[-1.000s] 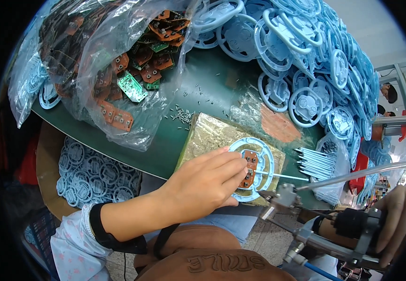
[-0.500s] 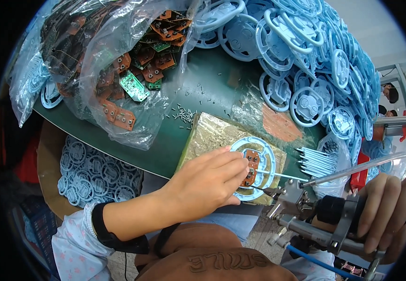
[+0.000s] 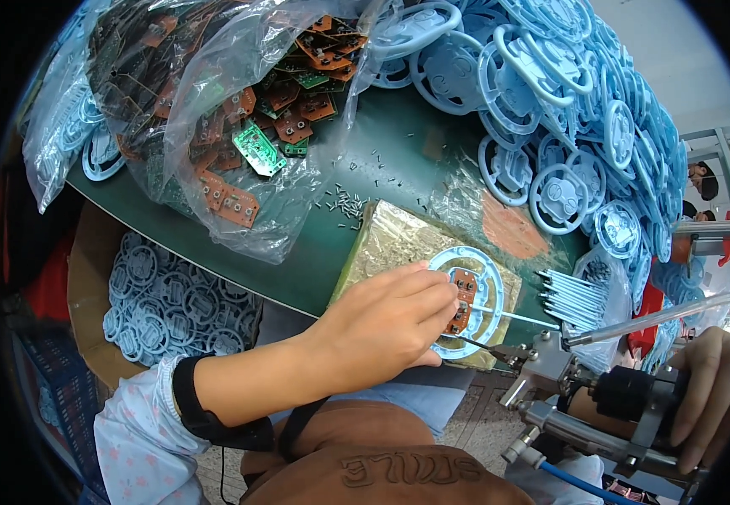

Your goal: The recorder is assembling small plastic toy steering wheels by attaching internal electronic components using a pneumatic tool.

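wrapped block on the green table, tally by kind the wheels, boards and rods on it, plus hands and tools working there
Light-blue wheel: 1
Brown circuit board: 1
Light-blue rod: 1
Hands: 2 (left hand, right hand)
Metal-and-black tool: 1
Total: 6

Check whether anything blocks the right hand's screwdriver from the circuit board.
Nothing visible does: the screwdriver tip ends at the circuit board's near edge, contact unclear. The left hand is at its left edge, and the blue stick lies apart from the tip.
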Tool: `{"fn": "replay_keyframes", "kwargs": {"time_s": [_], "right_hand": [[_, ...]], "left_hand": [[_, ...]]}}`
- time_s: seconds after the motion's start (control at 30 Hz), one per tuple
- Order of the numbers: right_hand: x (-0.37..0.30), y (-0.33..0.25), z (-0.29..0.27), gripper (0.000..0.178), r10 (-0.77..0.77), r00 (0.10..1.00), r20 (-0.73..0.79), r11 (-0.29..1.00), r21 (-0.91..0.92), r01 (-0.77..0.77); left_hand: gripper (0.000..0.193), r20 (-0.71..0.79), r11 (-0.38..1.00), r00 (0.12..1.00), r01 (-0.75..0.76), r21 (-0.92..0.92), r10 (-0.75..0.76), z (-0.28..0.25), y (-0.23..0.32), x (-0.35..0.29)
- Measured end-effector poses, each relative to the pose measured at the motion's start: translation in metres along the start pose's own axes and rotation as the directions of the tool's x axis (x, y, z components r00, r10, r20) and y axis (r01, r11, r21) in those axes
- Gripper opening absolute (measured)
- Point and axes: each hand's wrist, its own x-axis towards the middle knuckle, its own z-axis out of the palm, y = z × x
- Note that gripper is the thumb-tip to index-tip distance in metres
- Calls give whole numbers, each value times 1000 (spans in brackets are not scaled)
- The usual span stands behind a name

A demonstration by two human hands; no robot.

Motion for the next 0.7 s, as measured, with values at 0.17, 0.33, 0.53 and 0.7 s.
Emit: {"fn": "replay_keyframes", "kwargs": {"time_s": [0.17, 0.33, 0.53, 0.7], "right_hand": [[-4, 5, 9, 55, 75, 992, -104, 995, -57, -81], [-18, 2, -40, 19, 128, 974, 189, 991, -64, -118], [-12, 5, -57, 12, 121, 978, 170, 989, 62, -133], [10, -43, -81, 54, 44, 998, 51, 998, 45, -46]], "left_hand": [[56, 13, 1000, 1000, 6, -5, -6, -1, -1, 1], [54, 22, 1000, 1000, 3, 24, -3, -5, 1, 2], [57, 2, 995, 999, -52, 91, 52, -2, 2, 7], [38, -150, 976, 989, 44, 214, -11, -33, 7, 30]]}}
